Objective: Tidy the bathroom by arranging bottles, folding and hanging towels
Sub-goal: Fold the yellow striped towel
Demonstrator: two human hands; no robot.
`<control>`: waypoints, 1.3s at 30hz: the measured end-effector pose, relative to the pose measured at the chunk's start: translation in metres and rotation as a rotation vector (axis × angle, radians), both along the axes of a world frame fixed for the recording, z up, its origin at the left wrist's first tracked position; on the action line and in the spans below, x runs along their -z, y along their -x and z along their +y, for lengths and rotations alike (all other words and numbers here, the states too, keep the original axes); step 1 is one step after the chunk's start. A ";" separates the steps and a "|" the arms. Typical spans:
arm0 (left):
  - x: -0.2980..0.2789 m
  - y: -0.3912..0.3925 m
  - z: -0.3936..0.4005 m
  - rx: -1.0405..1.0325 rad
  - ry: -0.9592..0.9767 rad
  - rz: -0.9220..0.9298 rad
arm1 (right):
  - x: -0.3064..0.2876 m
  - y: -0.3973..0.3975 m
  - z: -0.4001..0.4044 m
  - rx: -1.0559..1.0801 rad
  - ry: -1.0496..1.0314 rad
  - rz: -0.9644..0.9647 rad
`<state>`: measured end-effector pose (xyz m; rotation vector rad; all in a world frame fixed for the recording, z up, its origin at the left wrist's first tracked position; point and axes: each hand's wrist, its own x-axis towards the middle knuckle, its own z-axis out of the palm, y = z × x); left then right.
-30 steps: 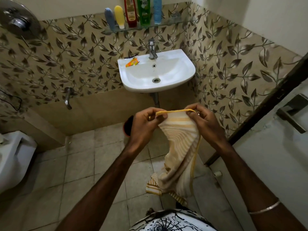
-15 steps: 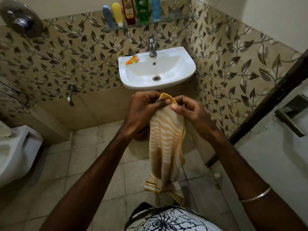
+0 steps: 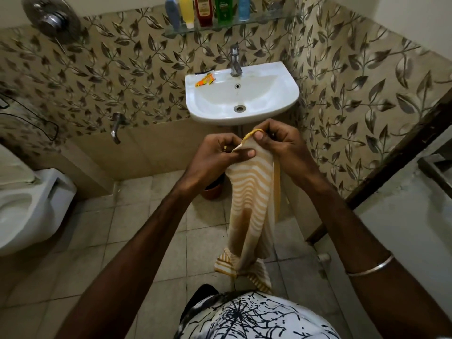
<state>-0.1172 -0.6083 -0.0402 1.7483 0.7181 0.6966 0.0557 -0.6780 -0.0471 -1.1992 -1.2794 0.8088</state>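
Below the sink (image 3: 288, 94), left hand (image 3: 215, 155) and right hand (image 3: 281, 140) pinch a striped towel (image 3: 252, 204); bottles (image 3: 208, 8) stand above.

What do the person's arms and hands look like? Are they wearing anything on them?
Both arms are bare, with no sleeves showing. The left hand wears nothing: no glove, ring or watch that can be seen. The right hand is bare too, but a thin silver metal bangle circles the right forearm. The fingers have short, plain nails.
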 end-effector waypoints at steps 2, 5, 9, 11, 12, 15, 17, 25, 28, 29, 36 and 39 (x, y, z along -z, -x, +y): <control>0.005 0.002 -0.004 0.029 -0.002 0.011 | 0.002 -0.002 -0.001 -0.055 0.010 -0.053; 0.007 0.000 -0.006 0.002 -0.156 0.033 | 0.001 -0.002 -0.004 -0.059 0.011 -0.293; 0.011 -0.007 -0.014 0.041 -0.013 -0.059 | -0.001 -0.004 -0.008 0.092 -0.124 -0.307; 0.020 -0.008 -0.017 0.046 0.058 -0.106 | -0.002 -0.008 -0.011 0.129 -0.147 -0.293; 0.024 -0.007 -0.018 0.046 0.075 -0.120 | -0.003 -0.012 -0.014 0.145 -0.157 -0.296; 0.037 -0.007 -0.018 0.062 0.088 -0.105 | -0.007 -0.028 -0.022 0.227 -0.157 -0.303; 0.041 -0.008 -0.017 0.090 0.108 -0.066 | -0.009 -0.038 -0.027 0.318 -0.142 -0.295; 0.055 -0.025 -0.013 0.000 -0.036 0.080 | 0.002 -0.058 -0.044 0.551 -0.058 -0.241; 0.049 -0.032 -0.016 -0.084 -0.134 0.091 | 0.005 -0.056 -0.054 0.135 0.121 -0.336; 0.046 -0.033 -0.018 -0.068 -0.173 0.092 | 0.006 -0.053 -0.055 0.016 0.181 -0.361; 0.040 -0.029 -0.023 0.087 -0.230 0.078 | 0.004 -0.040 -0.057 -0.056 0.177 -0.488; 0.045 -0.024 -0.024 0.139 -0.053 0.006 | -0.007 -0.039 -0.059 -0.032 0.110 -0.552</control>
